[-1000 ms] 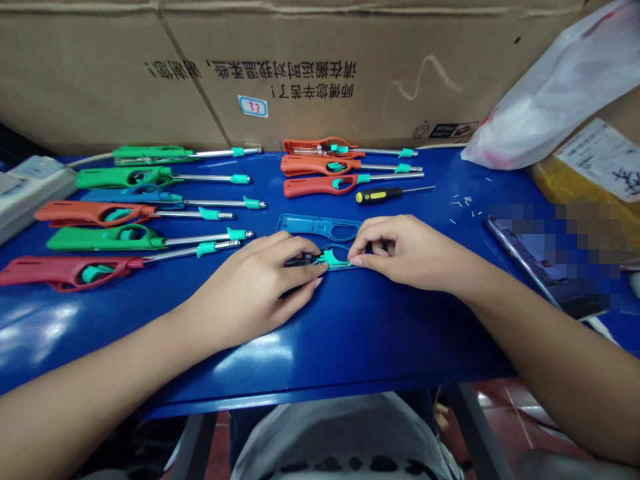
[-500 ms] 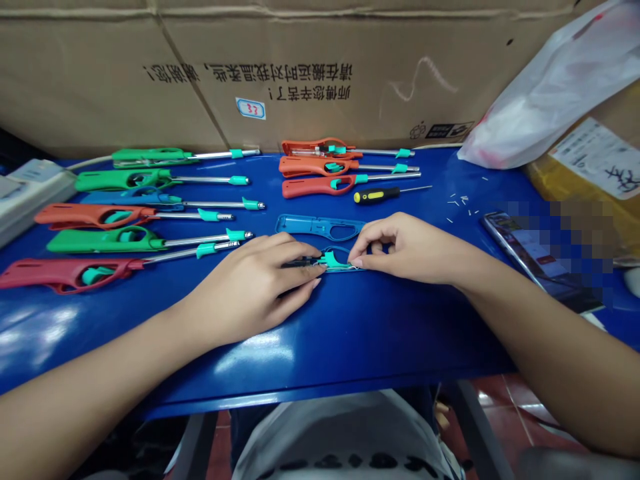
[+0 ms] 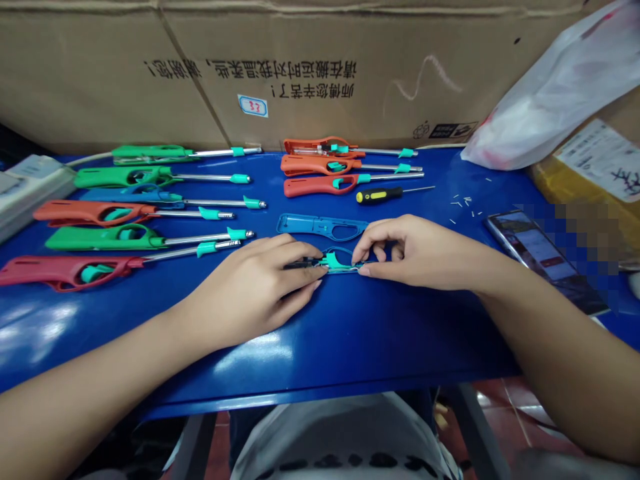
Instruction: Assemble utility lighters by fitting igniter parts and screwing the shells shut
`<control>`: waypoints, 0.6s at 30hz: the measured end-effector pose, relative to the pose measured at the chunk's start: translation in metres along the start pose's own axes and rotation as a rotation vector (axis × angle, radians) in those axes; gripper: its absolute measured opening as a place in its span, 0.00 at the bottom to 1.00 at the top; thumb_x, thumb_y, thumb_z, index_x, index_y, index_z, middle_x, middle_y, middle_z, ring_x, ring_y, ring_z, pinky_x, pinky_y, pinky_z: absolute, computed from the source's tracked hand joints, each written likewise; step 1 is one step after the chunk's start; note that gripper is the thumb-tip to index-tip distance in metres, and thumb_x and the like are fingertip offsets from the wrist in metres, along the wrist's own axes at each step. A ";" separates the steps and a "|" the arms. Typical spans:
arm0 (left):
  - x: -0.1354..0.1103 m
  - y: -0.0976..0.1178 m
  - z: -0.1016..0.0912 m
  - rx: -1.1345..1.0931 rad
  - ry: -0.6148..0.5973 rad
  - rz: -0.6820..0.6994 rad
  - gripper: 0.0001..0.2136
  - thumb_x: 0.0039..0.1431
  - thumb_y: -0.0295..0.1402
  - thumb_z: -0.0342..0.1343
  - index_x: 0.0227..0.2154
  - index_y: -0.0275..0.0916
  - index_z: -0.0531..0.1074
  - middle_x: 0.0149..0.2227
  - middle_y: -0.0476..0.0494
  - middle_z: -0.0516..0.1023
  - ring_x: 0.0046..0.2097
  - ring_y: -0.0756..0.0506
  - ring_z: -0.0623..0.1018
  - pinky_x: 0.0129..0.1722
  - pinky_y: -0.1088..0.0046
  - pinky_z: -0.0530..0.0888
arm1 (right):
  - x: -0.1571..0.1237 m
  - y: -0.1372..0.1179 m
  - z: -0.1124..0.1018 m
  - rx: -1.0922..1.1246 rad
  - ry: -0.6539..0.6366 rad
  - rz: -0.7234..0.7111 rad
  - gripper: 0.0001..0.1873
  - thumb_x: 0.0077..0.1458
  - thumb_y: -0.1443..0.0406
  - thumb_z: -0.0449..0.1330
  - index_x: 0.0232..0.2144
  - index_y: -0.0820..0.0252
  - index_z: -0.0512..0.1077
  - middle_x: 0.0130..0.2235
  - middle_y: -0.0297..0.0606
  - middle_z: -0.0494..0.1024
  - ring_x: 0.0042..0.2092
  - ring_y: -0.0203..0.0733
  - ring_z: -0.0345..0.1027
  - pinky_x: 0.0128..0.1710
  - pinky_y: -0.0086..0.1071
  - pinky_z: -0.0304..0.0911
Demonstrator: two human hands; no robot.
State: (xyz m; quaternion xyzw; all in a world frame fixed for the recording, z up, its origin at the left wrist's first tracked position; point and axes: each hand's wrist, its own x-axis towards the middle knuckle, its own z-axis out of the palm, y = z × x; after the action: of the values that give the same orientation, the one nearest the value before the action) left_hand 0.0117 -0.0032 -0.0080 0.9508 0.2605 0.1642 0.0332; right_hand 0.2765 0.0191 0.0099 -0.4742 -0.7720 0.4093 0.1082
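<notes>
Seeing a white box (image 3: 37,183) at the left edge, then running past six long-nosed lighters (image 3: 100,238) in red, orange, blue and green, lying stacked near to far, pointing metal tubes to the right. Coming to the middle: gripping the left end of an opened blue casing (image 3: 345,270) in the left hand (image 3: 267,277), curling fingers over a black part (image 3: 299,265) inside and pressing a fingertip down just beside the teal trigger (image 3: 331,260). Finding that casing flat on the blue table (image 3: 350,340), between both hands, just nearer than a loose blue half-shell (image 3: 305,226). Spotting three orange-red lighters (image 3: 307,187) farther off, near the cardboard box (image 3: 300,33), and a black-and-yellow screwdriver (image 3: 377,195) just nearer. Touching the casing's right end with thumb and forefinger of the right hand (image 3: 363,266), not telling from here whether pinching anything thin. Passing a scatter of tiny white bits (image 3: 468,201), then a partly blurred phone (image 3: 543,253), and finishing right with a taped parcel (image 3: 603,160) and, leaning over it, a white plastic bag (image 3: 545,93).
</notes>
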 end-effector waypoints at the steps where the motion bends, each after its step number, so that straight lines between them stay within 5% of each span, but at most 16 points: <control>1: 0.000 0.000 0.000 0.001 0.002 0.001 0.13 0.70 0.32 0.53 0.50 0.39 0.80 0.49 0.38 0.81 0.46 0.40 0.79 0.43 0.61 0.77 | -0.001 0.000 0.000 -0.018 0.014 -0.026 0.08 0.51 0.68 0.65 0.36 0.58 0.81 0.30 0.32 0.77 0.30 0.34 0.64 0.28 0.29 0.59; 18: -0.001 -0.004 0.001 0.013 0.011 -0.010 0.11 0.70 0.31 0.54 0.47 0.41 0.81 0.47 0.39 0.81 0.44 0.41 0.78 0.42 0.63 0.76 | -0.004 0.005 0.004 -0.213 0.044 -0.371 0.09 0.58 0.74 0.59 0.32 0.58 0.78 0.39 0.37 0.78 0.37 0.38 0.70 0.37 0.32 0.63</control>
State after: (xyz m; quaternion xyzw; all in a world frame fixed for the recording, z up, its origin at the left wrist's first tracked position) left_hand 0.0090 -0.0006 -0.0097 0.9488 0.2665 0.1677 0.0266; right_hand 0.2793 0.0151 0.0046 -0.3415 -0.8824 0.2878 0.1477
